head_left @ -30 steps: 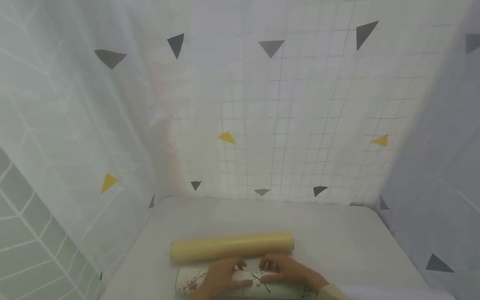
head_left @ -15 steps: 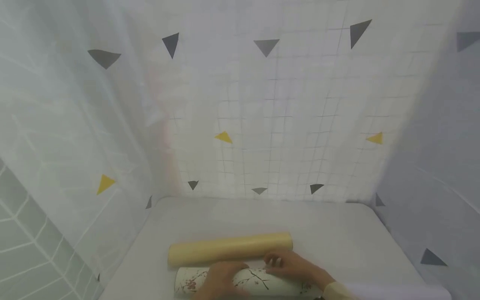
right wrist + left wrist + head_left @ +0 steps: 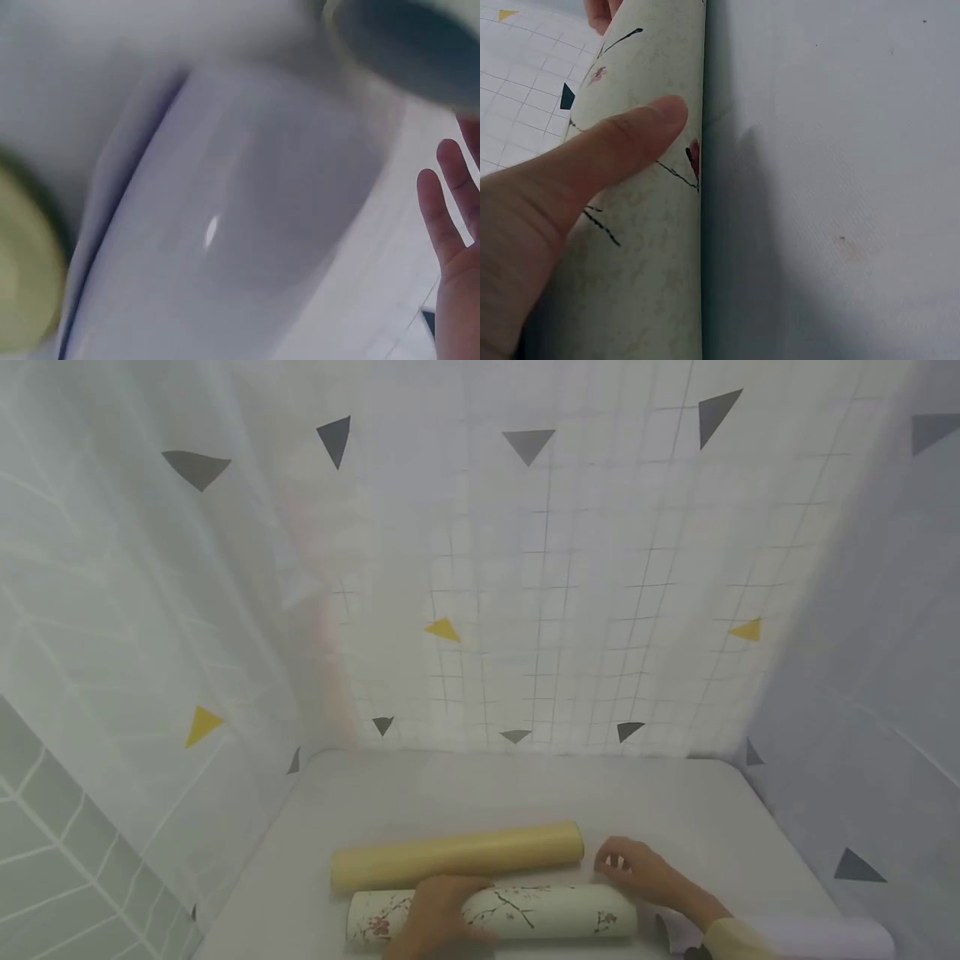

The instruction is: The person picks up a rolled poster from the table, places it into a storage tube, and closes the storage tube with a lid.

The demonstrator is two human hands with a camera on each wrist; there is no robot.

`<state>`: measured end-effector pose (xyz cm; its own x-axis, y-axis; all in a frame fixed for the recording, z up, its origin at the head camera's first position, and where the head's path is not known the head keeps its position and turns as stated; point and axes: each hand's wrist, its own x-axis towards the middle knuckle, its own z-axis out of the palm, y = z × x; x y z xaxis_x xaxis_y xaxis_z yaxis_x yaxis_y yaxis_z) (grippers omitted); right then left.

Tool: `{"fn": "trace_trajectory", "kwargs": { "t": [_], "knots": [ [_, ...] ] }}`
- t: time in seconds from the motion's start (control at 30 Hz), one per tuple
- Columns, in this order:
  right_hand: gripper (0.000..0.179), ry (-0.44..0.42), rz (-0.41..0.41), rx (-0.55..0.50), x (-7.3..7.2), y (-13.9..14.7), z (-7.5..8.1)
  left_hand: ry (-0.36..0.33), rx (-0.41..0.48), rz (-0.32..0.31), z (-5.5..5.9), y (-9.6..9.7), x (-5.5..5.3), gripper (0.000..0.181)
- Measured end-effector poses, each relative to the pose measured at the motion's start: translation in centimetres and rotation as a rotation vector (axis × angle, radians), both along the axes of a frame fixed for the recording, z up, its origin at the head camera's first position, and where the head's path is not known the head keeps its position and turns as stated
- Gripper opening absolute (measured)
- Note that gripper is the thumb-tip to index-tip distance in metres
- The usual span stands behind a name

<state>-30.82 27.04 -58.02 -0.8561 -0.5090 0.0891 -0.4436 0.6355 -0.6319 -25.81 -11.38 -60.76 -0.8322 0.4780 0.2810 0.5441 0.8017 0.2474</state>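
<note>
A wallpaper roll [image 3: 558, 912] printed with branches and red blossoms lies across the front of the white table. My left hand [image 3: 438, 912] grips it left of its middle; in the left wrist view the thumb [image 3: 641, 139] presses along its near side, while the other fingers are hidden behind. Past the roll's right end, my right hand [image 3: 637, 870] hovers with loosely bent fingers and nothing in them. The right wrist view shows that hand's fingers [image 3: 450, 187] close below the roll's hollow end [image 3: 412, 49]. Just behind lies a plain yellow roll [image 3: 457, 857].
A glossy white roll [image 3: 832, 938] lies at the front right, below the right forearm. White sheeting [image 3: 600, 568] with grey and yellow triangles hangs behind the table [image 3: 525, 789] and along both sides.
My right hand has left the blossom-printed wallpaper roll and moved right, beyond its end, uncovering that end. My left hand stays on the roll.
</note>
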Motion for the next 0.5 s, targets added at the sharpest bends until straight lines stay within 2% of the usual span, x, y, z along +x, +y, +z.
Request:
{"fn": "trace_trajectory", "kwargs": {
  "t": [0.17,0.3,0.5],
  "knots": [
    [0.010,-0.006,-0.030,0.057,0.7,3.1,0.1,0.019,-0.006,-0.002,0.0,0.1,0.1,0.075],
    [0.009,-0.008,-0.011,0.072,1.3,5.0,0.4,0.018,0.004,0.008,0.3,0.2,0.3,0.075],
    [0.021,-0.144,-0.011,0.155,2.0,7.5,0.5,-0.039,0.042,0.031,0.9,0.4,0.2,0.071]
  ]
}}
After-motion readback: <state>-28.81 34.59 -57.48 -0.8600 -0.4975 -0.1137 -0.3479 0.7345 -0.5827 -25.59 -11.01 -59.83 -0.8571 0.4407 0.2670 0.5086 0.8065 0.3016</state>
